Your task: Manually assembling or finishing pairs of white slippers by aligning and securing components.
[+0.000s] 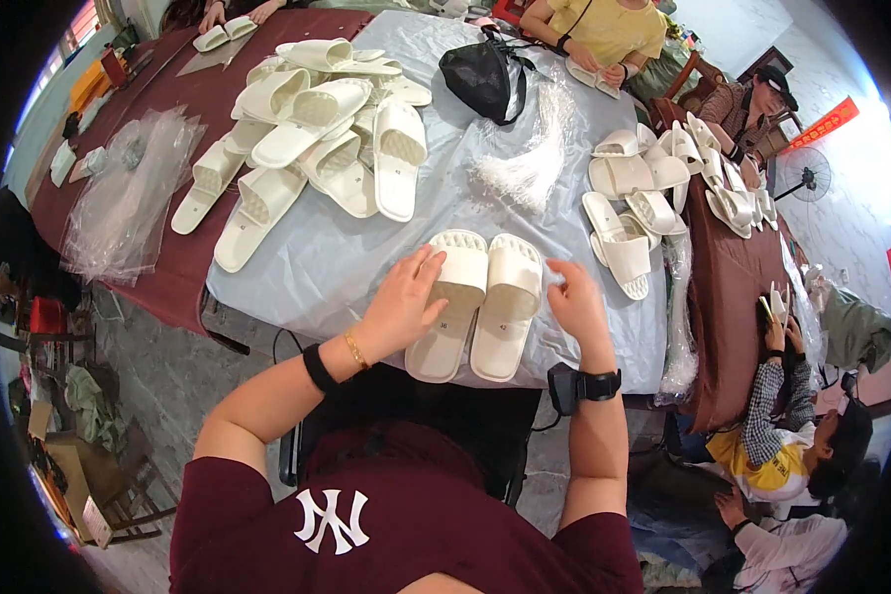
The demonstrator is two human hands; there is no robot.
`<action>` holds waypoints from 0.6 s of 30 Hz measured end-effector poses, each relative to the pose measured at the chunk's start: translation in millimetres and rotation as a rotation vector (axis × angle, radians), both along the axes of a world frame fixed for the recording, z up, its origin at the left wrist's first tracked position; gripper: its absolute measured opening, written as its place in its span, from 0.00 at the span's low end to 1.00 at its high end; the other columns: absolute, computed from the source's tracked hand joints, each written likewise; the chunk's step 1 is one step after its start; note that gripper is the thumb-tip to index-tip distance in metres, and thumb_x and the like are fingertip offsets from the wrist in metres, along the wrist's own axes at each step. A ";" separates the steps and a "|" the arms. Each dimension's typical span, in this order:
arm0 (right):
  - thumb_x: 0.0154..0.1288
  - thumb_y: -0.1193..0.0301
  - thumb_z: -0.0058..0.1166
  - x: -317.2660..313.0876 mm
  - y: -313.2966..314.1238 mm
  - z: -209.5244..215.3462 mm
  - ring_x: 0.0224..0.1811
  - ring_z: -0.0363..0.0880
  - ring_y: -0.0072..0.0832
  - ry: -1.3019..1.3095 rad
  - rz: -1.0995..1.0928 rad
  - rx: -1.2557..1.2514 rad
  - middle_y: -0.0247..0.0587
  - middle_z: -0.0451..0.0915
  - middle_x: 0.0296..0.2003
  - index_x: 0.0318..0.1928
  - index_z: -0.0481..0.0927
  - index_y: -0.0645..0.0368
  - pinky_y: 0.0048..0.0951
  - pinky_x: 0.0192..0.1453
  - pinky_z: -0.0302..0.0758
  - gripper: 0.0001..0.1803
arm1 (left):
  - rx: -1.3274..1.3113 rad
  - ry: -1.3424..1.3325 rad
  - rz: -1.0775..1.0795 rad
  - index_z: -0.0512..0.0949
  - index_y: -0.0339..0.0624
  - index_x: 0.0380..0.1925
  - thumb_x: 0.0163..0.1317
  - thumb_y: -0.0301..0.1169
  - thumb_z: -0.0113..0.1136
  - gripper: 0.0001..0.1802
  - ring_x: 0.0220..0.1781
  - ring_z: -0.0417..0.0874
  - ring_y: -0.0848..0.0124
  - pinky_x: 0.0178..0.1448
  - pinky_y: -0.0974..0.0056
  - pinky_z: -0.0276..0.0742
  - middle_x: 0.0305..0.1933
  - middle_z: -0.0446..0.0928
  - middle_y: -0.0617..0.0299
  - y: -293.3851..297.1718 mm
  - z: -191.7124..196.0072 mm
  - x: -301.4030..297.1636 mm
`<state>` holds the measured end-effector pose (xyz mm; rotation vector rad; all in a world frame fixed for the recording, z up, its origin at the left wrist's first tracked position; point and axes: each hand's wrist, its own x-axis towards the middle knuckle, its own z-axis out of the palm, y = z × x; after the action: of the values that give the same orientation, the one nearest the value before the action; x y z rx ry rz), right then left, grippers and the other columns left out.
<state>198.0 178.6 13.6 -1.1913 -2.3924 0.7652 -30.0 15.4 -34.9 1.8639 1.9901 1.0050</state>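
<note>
A pair of white slide slippers lies side by side at the near edge of the table, toes pointing away from me. My left hand is at the left slipper, its fingers spread and the fingertips over the slipper's side; whether they press on it I cannot tell. Beside the right slipper is my right hand, fingers loosely bent and apart, holding nothing. A big heap of white slippers lies beyond my left hand. Farther right of my right hand is a smaller group of slippers.
Grey plastic sheeting covers the table before me. On it are a black mesh bag and a bundle of thin white strands. Clear plastic bags lie at the left. Several other people handle slippers around the tables.
</note>
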 end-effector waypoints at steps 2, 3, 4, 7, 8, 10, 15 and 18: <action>0.54 0.79 0.48 -18.2 10.7 4.6 0.43 0.78 0.46 -0.046 0.009 0.037 0.48 0.77 0.50 0.48 0.78 0.61 0.41 0.48 0.75 0.19 | 0.034 -0.005 0.004 0.62 0.36 0.62 0.55 0.31 0.61 0.34 0.64 0.64 0.46 0.67 0.52 0.61 0.66 0.60 0.42 -5.0 6.5 1.5; 0.54 0.79 0.48 -23.9 19.4 -0.4 0.47 0.77 0.45 -0.030 0.125 0.210 0.46 0.76 0.53 0.48 0.79 0.60 0.41 0.50 0.74 0.19 | 0.071 -0.015 -0.003 0.63 0.37 0.61 0.54 0.31 0.62 0.33 0.64 0.64 0.47 0.67 0.52 0.61 0.65 0.60 0.43 -6.8 9.7 4.2; 0.53 0.80 0.48 -33.0 27.7 -4.4 0.50 0.76 0.45 -0.012 0.251 0.380 0.44 0.75 0.56 0.48 0.79 0.59 0.41 0.53 0.74 0.20 | 0.070 -0.014 -0.005 0.63 0.37 0.61 0.54 0.31 0.62 0.33 0.64 0.64 0.47 0.67 0.52 0.61 0.65 0.60 0.43 -10.0 9.7 5.2; 0.52 0.84 0.44 -58.8 45.7 -9.6 0.55 0.74 0.45 -0.213 0.381 0.410 0.41 0.73 0.58 0.48 0.79 0.61 0.40 0.61 0.70 0.21 | 0.051 -0.025 0.003 0.64 0.37 0.60 0.54 0.31 0.62 0.32 0.64 0.64 0.47 0.67 0.52 0.61 0.64 0.62 0.43 -24.2 7.0 4.9; 0.52 0.84 0.44 -64.0 54.6 -13.7 0.55 0.74 0.45 -0.211 0.385 0.410 0.41 0.73 0.58 0.48 0.79 0.61 0.40 0.61 0.70 0.21 | 0.039 -0.042 -0.002 0.65 0.37 0.59 0.54 0.31 0.62 0.32 0.64 0.64 0.47 0.67 0.52 0.61 0.63 0.62 0.43 -29.0 5.3 4.1; 0.49 0.83 0.48 -70.4 73.7 -23.4 0.54 0.73 0.43 -0.350 0.449 0.450 0.38 0.71 0.60 0.46 0.80 0.59 0.39 0.55 0.74 0.21 | 0.030 -0.057 -0.010 0.66 0.38 0.58 0.54 0.31 0.62 0.31 0.64 0.64 0.47 0.67 0.52 0.61 0.63 0.63 0.44 -36.5 3.2 1.4; 0.49 0.82 0.48 -77.9 90.2 -27.5 0.55 0.73 0.42 -0.401 0.430 0.438 0.37 0.72 0.59 0.47 0.80 0.60 0.39 0.56 0.74 0.21 | 0.034 -0.051 -0.010 0.70 0.36 0.54 0.53 0.29 0.62 0.27 0.61 0.66 0.47 0.65 0.51 0.63 0.61 0.64 0.44 -48.9 0.9 -5.5; 0.50 0.81 0.49 -74.2 78.7 -24.9 0.56 0.72 0.43 -0.343 0.406 0.391 0.38 0.73 0.58 0.48 0.79 0.60 0.39 0.59 0.72 0.22 | 0.033 -0.087 -0.002 0.71 0.37 0.53 0.53 0.29 0.62 0.26 0.61 0.66 0.48 0.65 0.51 0.63 0.60 0.65 0.45 -49.2 -1.2 -6.9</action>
<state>123.8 257.3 -11.2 -0.7322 -2.9376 0.1779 -36.8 -33.8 -36.1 1.8059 1.9338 1.1050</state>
